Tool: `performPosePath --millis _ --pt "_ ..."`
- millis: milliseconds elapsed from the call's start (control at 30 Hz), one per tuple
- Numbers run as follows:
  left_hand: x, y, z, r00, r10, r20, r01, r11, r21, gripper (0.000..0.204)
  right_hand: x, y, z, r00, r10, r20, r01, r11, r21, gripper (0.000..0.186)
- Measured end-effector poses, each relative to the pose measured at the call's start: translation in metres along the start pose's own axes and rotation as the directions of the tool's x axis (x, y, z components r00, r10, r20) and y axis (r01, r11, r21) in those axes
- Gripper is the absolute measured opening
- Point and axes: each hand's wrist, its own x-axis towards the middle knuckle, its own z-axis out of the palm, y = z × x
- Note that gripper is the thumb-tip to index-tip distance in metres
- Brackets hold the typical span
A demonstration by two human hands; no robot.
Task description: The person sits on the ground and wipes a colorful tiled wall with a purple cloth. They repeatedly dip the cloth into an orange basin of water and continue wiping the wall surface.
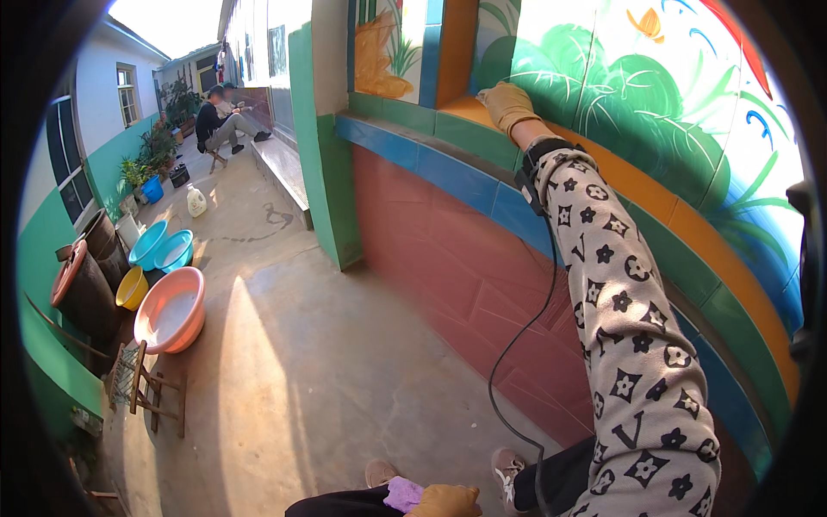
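Observation:
My right hand (507,105), in a tan glove, reaches forward to the orange ledge (468,109) at the foot of a painted tile wall (603,95). Its fingers are curled against the ledge's inner corner; whatever they may hold is hidden. A black strap device (536,172) circles that wrist, and a dark cable (508,343) hangs from it. Low at the bottom edge, my left hand (446,501), also tan-gloved, is closed on a purple cloth (403,494) near my leg. Only part of this hand shows.
Green and blue tile bands (461,183) run above a red lower wall (448,258). A green pillar (320,172) stands ahead. To the left are a pink basin (198,314), blue basins (148,244), a yellow bucket (132,289) and a wooden stool (148,392). People (220,125) sit farther back.

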Motion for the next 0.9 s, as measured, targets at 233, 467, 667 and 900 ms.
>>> performPosePath --millis 233,467,667,900 --pt "0.007 -0.008 -0.004 0.998 -0.029 0.046 0.028 0.999 0.022 0.027 0.037 -0.054 0.047 0.994 0.012 0.109 -0.008 0.999 -0.038 0.052" --pt "0.011 -0.001 0.001 0.994 0.051 0.1 -0.063 0.991 0.12 0.027 0.033 -0.036 0.064 0.939 -0.189 -0.286 0.331 0.721 0.609 0.017" --pt "0.027 0.004 -0.008 0.98 -0.004 0.197 -0.018 0.994 0.11 0.033 0.034 -0.004 0.08 0.99 -0.093 0.106 -0.128 -0.274 0.953 0.013" --pt "0.041 0.025 -0.025 0.914 -0.066 0.401 0.011 0.99 0.138 0.039 -0.08 0.059 -0.029 0.983 -0.116 0.143 0.12 0.993 -0.017 0.034"
